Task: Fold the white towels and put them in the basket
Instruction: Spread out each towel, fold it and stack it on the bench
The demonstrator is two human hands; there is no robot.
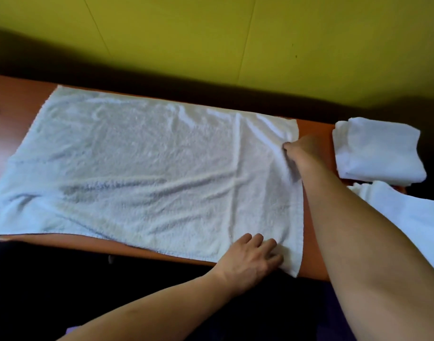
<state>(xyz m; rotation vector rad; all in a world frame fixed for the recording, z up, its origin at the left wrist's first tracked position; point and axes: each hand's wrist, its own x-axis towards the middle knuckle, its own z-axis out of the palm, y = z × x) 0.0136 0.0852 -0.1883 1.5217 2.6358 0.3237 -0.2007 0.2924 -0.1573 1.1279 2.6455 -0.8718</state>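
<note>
A large white towel (147,168) lies spread flat across the orange-brown table (16,99). My left hand (250,259) rests on the towel's near right corner, fingers closing on the cloth at the table's front edge. My right hand (298,150) pinches the towel's right edge near its far corner, and the fabric wrinkles toward that grip. A stack of folded white towels (378,151) sits at the table's right end. Another white towel (407,217) lies just in front of that stack, partly behind my right forearm. No basket is in view.
A yellow-green wall (211,33) runs close behind the table's far edge. The towel's left end hangs over the front edge of the table. A dark lap fills the space below the front edge.
</note>
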